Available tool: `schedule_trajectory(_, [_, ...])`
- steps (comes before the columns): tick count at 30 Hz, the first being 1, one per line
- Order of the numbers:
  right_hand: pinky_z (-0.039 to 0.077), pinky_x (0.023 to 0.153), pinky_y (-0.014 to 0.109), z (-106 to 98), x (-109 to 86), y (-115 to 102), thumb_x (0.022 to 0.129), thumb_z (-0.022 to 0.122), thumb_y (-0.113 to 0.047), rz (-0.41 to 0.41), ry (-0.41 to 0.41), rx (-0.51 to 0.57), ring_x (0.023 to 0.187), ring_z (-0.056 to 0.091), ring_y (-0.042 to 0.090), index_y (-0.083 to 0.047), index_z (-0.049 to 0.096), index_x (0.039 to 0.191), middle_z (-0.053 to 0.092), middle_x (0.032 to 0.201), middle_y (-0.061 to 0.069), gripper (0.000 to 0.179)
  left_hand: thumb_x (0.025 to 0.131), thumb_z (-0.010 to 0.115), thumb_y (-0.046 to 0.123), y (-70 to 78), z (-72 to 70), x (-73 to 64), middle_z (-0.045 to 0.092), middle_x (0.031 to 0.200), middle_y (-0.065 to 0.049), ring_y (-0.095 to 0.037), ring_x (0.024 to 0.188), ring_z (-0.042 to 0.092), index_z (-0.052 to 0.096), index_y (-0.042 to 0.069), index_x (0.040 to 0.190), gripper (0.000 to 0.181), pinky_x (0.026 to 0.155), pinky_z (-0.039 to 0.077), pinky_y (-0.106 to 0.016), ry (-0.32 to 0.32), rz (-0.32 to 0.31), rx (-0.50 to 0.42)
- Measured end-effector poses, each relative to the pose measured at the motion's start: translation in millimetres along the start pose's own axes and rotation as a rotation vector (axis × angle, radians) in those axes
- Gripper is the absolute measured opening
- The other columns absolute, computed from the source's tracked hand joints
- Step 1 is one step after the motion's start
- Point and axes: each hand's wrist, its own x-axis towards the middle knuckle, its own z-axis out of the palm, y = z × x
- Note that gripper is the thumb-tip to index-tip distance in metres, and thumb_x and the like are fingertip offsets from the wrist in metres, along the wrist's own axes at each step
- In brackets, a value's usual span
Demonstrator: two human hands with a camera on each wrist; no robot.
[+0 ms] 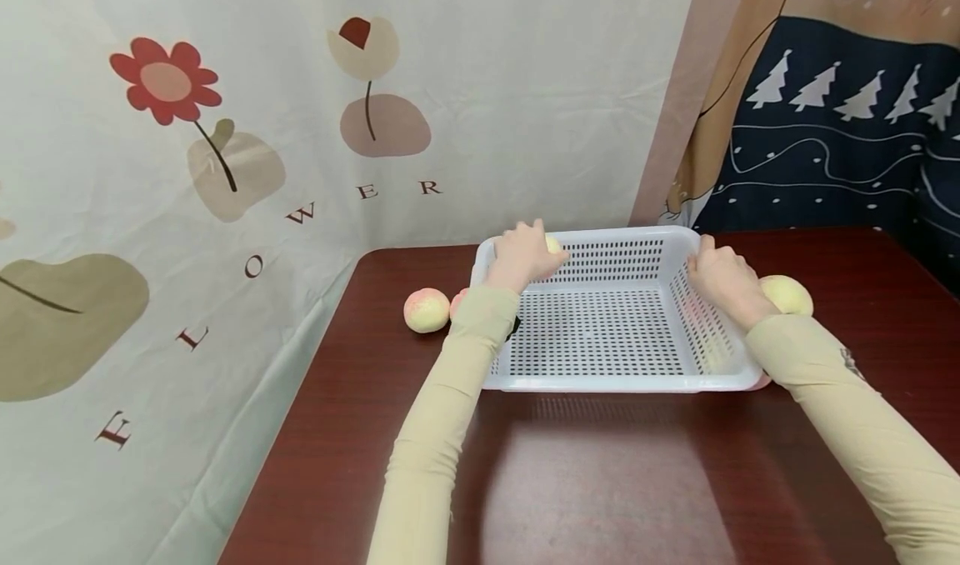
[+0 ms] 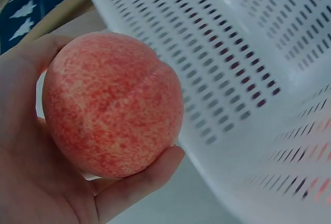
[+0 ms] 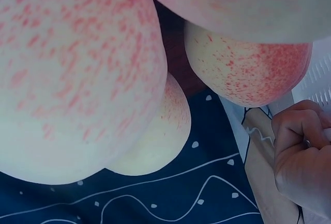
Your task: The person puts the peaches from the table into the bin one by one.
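A white plastic basket (image 1: pixel 592 332) with slotted walls and floor stands on the table. My left hand (image 1: pixel 521 257) grips a peach (image 2: pixel 114 105) above the basket's back left part. In the left wrist view the thumb and fingers curl round this peach, which is speckled red. Only a pale bit of it shows past the hand in the head view. On the basket's right rim, my right hand (image 1: pixel 723 277) holds with curled fingers (image 3: pixel 300 125). Beside that hand, outside the basket, sits a pale peach (image 1: pixel 786 295).
Left of the basket lies a pink and yellow peach (image 1: pixel 427 310), with another peach (image 1: pixel 458 302) partly behind the left sleeve. Several peaches (image 3: pixel 77 79) crowd the right wrist view outside the basket. The dark red table (image 1: pixel 360 465) meets a printed curtain (image 1: pixel 510 132) at the back.
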Motion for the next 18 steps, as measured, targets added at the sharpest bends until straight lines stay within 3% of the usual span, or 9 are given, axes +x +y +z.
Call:
schedule_trajectory(5, [0.049, 0.064, 0.054, -0.5, -0.4, -0.8, 0.098, 0.033, -0.018, 0.0, -0.002, -0.006, 0.07, 0.058, 0.041, 0.016, 0.025, 0.129, 0.05, 0.098, 0.039, 0.047, 0.086, 0.056, 0.052, 3.1, 12.5, 6.3, 0.055, 0.128, -0.012, -0.03, 0.116, 0.055, 0.042, 0.011, 0.137, 0.067, 0.092, 0.048, -0.041, -0.056, 0.025, 0.02])
schedule_trajectory(10, [0.049, 0.064, 0.054, -1.0, -0.6, -1.4, 0.098, 0.033, -0.018, 0.005, -0.005, -0.01, 0.07, 0.058, 0.041, 0.017, 0.025, 0.128, 0.05, 0.098, 0.04, 0.047, 0.084, 0.063, 0.047, 2.4, 27.0, 11.0, 0.061, 0.117, -0.007, -0.027, 0.112, 0.058, 0.055, 0.012, 0.118, 0.05, 0.094, 0.047, -0.039, -0.088, 0.045, 0.051])
schedule_trajectory(18, [0.049, 0.061, 0.051, -0.4, -1.3, -1.5, 0.098, 0.033, -0.019, 0.0, 0.009, -0.009, 0.067, 0.058, 0.039, 0.016, 0.026, 0.129, 0.051, 0.095, 0.038, 0.047, 0.08, 0.067, 0.054, 1.7, 50.7, 17.0, 0.061, 0.118, -0.007, -0.023, 0.109, 0.059, 0.055, 0.013, 0.119, 0.058, 0.084, 0.05, -0.034, -0.137, -0.014, 0.153])
